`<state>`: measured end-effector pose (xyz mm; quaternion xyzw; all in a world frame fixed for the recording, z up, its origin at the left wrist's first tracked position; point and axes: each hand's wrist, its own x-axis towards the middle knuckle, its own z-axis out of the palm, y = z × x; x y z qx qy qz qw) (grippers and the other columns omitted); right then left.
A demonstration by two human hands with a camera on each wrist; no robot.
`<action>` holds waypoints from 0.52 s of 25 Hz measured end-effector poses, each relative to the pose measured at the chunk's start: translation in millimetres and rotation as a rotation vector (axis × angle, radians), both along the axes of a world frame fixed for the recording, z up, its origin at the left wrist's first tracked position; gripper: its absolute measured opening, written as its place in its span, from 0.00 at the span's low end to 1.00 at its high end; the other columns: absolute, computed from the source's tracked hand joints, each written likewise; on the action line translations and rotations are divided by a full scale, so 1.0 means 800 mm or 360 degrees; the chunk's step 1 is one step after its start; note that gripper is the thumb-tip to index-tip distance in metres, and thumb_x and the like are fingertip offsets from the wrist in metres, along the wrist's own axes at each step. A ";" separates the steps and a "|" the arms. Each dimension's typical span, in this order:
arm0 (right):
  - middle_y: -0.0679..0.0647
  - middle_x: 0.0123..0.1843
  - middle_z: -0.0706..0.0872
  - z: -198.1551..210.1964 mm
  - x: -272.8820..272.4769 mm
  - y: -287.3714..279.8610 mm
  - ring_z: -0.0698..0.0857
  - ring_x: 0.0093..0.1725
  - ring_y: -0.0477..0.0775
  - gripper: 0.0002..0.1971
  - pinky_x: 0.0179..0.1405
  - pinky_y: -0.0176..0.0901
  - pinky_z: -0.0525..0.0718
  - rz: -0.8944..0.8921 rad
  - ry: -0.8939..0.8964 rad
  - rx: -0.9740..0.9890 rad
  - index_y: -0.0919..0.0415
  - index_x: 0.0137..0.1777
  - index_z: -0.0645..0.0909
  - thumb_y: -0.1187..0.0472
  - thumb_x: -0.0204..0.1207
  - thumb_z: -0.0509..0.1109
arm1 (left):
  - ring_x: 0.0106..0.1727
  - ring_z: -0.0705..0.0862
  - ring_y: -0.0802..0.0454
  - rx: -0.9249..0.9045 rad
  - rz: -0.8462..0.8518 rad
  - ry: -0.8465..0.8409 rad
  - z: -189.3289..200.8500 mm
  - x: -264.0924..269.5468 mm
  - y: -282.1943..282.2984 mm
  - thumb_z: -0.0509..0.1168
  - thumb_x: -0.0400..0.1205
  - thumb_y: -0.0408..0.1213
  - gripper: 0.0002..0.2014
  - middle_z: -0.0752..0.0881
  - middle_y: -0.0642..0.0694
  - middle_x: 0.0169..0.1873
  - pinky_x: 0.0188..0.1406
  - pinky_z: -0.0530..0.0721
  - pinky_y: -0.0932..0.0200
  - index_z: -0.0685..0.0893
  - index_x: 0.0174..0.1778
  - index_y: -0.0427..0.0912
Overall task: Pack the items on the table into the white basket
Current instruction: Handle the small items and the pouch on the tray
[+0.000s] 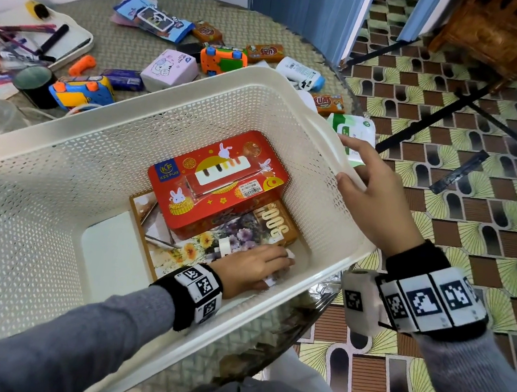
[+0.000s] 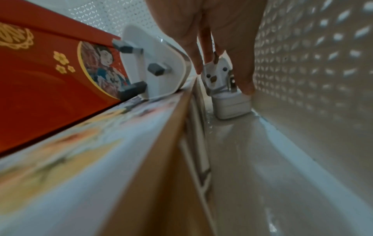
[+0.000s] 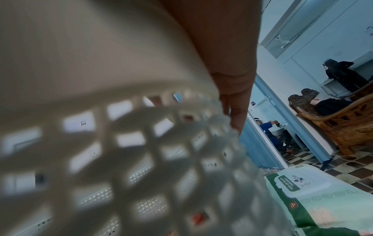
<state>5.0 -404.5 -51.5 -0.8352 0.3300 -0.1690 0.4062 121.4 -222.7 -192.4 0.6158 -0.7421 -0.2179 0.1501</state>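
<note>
Inside white basket (image 1: pixel 62 154), left hand (image 1: pixel 249 267) pinches charger (image 2: pixel 226 83); right hand (image 1: pixel 375 202) grips rim.

I'm getting soft, even daylight in the head view, sharp at centre and bowing at the edges. The left wrist view is blurring the puzzle box (image 2: pixel 125 159) close to the lens. In the right wrist view the white basket (image 3: pixel 125 143) wall is smearing out of focus, dim against the bright room.

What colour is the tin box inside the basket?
Red, with white rabbits and a piano keyboard; the tin box shows best in the head view.
</note>
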 end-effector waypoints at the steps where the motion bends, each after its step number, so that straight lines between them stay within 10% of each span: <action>1: 0.55 0.41 0.81 0.000 0.001 0.000 0.75 0.39 0.51 0.26 0.40 0.40 0.71 -0.0001 0.0003 -0.0006 0.42 0.75 0.69 0.65 0.79 0.63 | 0.64 0.80 0.34 -0.0047 -0.0007 0.0007 0.001 -0.001 -0.003 0.68 0.78 0.33 0.22 0.79 0.30 0.64 0.62 0.80 0.43 0.77 0.67 0.29; 7: 0.64 0.42 0.84 0.001 0.001 0.001 0.80 0.35 0.58 0.26 0.34 0.44 0.77 -0.0005 0.0014 -0.0016 0.41 0.74 0.69 0.65 0.80 0.63 | 0.46 0.85 0.41 -0.0232 0.0026 -0.0048 -0.005 0.003 -0.016 0.76 0.71 0.27 0.13 0.86 0.38 0.45 0.47 0.87 0.50 0.85 0.51 0.33; 13: 0.65 0.41 0.84 0.004 0.002 0.003 0.80 0.35 0.60 0.25 0.37 0.47 0.80 -0.0009 -0.0002 -0.0031 0.43 0.74 0.70 0.66 0.79 0.63 | 0.64 0.79 0.45 -0.0067 0.0293 0.0029 0.010 -0.003 -0.031 0.70 0.79 0.39 0.18 0.83 0.41 0.61 0.67 0.71 0.56 0.81 0.63 0.36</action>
